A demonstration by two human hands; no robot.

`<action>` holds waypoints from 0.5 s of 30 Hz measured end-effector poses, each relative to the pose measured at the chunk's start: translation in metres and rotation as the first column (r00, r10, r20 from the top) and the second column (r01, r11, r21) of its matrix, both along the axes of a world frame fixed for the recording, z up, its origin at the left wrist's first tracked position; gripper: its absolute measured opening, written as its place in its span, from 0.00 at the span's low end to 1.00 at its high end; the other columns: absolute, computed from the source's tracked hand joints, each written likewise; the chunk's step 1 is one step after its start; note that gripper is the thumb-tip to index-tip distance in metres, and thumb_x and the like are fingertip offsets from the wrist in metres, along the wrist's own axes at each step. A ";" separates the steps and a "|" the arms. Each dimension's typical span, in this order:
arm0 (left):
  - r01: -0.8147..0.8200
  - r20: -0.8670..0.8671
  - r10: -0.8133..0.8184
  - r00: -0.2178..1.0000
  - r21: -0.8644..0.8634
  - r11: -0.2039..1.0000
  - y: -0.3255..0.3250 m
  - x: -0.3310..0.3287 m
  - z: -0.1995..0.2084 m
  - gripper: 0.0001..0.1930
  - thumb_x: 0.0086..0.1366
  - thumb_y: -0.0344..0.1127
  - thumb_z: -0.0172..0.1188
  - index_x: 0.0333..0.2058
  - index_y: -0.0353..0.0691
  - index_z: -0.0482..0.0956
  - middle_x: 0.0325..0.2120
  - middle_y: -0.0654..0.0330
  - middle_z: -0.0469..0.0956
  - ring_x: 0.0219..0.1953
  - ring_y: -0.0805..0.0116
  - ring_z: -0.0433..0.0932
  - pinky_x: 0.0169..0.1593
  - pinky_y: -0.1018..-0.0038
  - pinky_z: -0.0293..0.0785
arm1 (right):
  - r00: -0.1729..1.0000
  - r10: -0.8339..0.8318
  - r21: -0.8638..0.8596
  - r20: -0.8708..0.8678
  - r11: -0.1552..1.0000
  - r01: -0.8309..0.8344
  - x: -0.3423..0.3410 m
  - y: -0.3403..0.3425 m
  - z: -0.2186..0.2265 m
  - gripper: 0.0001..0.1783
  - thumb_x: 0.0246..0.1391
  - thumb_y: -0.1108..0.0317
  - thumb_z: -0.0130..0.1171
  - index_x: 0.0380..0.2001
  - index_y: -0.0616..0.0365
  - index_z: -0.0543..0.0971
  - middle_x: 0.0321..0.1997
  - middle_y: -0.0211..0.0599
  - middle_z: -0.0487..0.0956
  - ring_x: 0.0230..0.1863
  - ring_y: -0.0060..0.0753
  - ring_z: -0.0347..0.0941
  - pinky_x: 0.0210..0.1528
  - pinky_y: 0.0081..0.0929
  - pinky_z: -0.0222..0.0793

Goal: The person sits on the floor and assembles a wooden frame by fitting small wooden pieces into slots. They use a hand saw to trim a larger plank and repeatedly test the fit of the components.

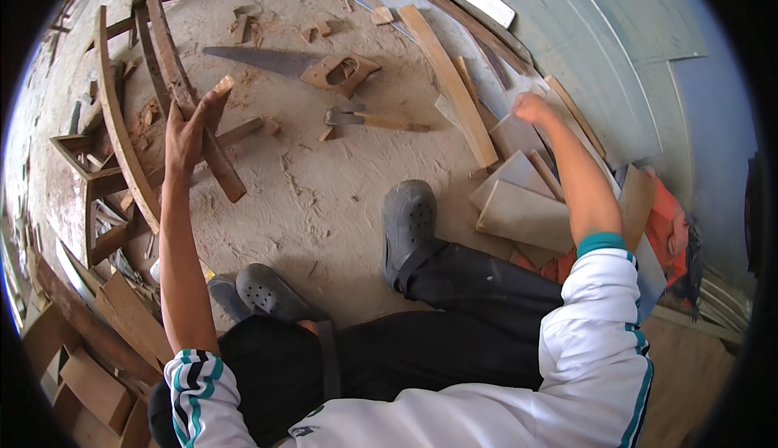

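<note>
My left hand [188, 136] is closed round a long dark wooden strip [168, 51], its thumb sticking out to the right. The strip slants from the top left down to a squared lower end above the floor. My right hand [532, 109] is closed at the top of several thin boards and flat panels [525, 214] leaning at the right. What its fingers hold, if anything, is hidden. Between my hands lie a handsaw [340, 72] with a wooden handle and a hammer [377, 120] with a worn wooden handle.
Curved wooden frame pieces [117, 124] stand at the left. A pale plank [448, 83] lies by the right wall. Offcuts [97, 387] pile up at the lower left. Red cloth [666, 225] lies beyond my right arm. Shavings litter the floor [300, 205].
</note>
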State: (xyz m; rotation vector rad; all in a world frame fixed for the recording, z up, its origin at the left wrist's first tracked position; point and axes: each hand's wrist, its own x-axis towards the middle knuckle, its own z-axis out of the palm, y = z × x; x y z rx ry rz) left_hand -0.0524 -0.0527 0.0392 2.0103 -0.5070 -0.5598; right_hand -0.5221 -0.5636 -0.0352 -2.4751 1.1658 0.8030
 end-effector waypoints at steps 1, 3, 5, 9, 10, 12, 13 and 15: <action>0.005 0.005 -0.005 1.000 -0.019 1.000 -0.005 -0.003 -0.002 0.37 0.60 0.63 0.68 0.51 0.32 0.73 0.37 0.58 0.79 0.39 0.70 0.76 0.43 0.76 0.73 | 0.961 0.204 -0.007 -0.187 0.978 -0.209 -0.014 0.012 -0.003 0.22 0.48 0.55 0.62 0.36 0.65 0.85 0.43 0.60 0.82 0.47 0.59 0.80 0.52 0.45 0.75; 0.000 0.030 0.000 1.000 0.004 1.000 -0.007 -0.008 -0.001 0.37 0.60 0.63 0.68 0.51 0.32 0.73 0.37 0.58 0.78 0.39 0.70 0.76 0.43 0.76 0.73 | 0.920 0.253 0.072 -0.300 0.967 -0.243 -0.035 0.047 0.000 0.24 0.51 0.53 0.62 0.39 0.65 0.84 0.43 0.58 0.83 0.45 0.59 0.80 0.50 0.46 0.75; -0.013 0.063 0.011 0.998 0.025 1.000 -0.005 -0.008 0.005 0.36 0.61 0.61 0.68 0.50 0.31 0.74 0.37 0.58 0.79 0.39 0.71 0.77 0.43 0.76 0.73 | 0.924 0.262 0.043 -0.277 0.964 -0.261 -0.035 0.091 0.014 0.25 0.54 0.52 0.61 0.42 0.64 0.83 0.44 0.56 0.82 0.46 0.58 0.80 0.51 0.47 0.74; 0.000 0.016 0.002 1.000 -0.167 0.986 0.003 0.000 -0.006 0.27 0.63 0.52 0.69 0.45 0.31 0.77 0.35 0.59 0.81 0.36 0.74 0.77 0.39 0.77 0.73 | 0.880 0.475 -0.238 0.001 0.855 -0.461 -0.041 0.155 0.041 0.27 0.58 0.49 0.60 0.50 0.61 0.78 0.50 0.52 0.79 0.53 0.51 0.75 0.60 0.47 0.67; 0.031 -0.008 -0.032 0.999 -0.109 0.994 0.001 -0.001 -0.004 0.23 0.64 0.50 0.69 0.41 0.31 0.79 0.32 0.61 0.82 0.33 0.75 0.77 0.36 0.77 0.73 | 0.795 0.600 -0.228 -0.084 0.766 -0.602 -0.057 0.164 0.046 0.29 0.57 0.49 0.61 0.53 0.60 0.78 0.56 0.49 0.76 0.59 0.47 0.70 0.65 0.47 0.61; 0.030 -0.038 -0.043 0.998 -0.287 0.958 -0.007 -0.012 -0.001 0.22 0.64 0.48 0.70 0.38 0.31 0.80 0.31 0.62 0.82 0.31 0.75 0.78 0.35 0.77 0.74 | 0.680 0.702 -0.108 -0.212 0.674 -0.730 -0.077 0.187 0.055 0.34 0.53 0.47 0.66 0.56 0.59 0.76 0.64 0.45 0.71 0.67 0.44 0.64 0.71 0.48 0.52; 0.036 -0.060 -0.055 0.997 -0.283 0.959 -0.003 -0.005 -0.007 0.23 0.64 0.48 0.70 0.41 0.30 0.79 0.33 0.60 0.82 0.34 0.75 0.78 0.36 0.77 0.74 | 0.663 0.700 -0.017 -0.265 0.684 -0.729 -0.077 0.199 0.063 0.37 0.50 0.47 0.68 0.58 0.59 0.75 0.66 0.44 0.69 0.68 0.45 0.62 0.72 0.48 0.49; 0.004 -0.010 -0.005 1.000 -0.073 0.997 -0.003 -0.006 -0.003 0.33 0.59 0.54 0.73 0.47 0.29 0.73 0.36 0.56 0.81 0.37 0.72 0.79 0.39 0.74 0.76 | 0.642 0.744 -0.117 -0.185 0.632 -0.766 -0.093 0.209 0.062 0.40 0.46 0.49 0.72 0.59 0.59 0.74 0.67 0.43 0.69 0.68 0.45 0.62 0.72 0.46 0.50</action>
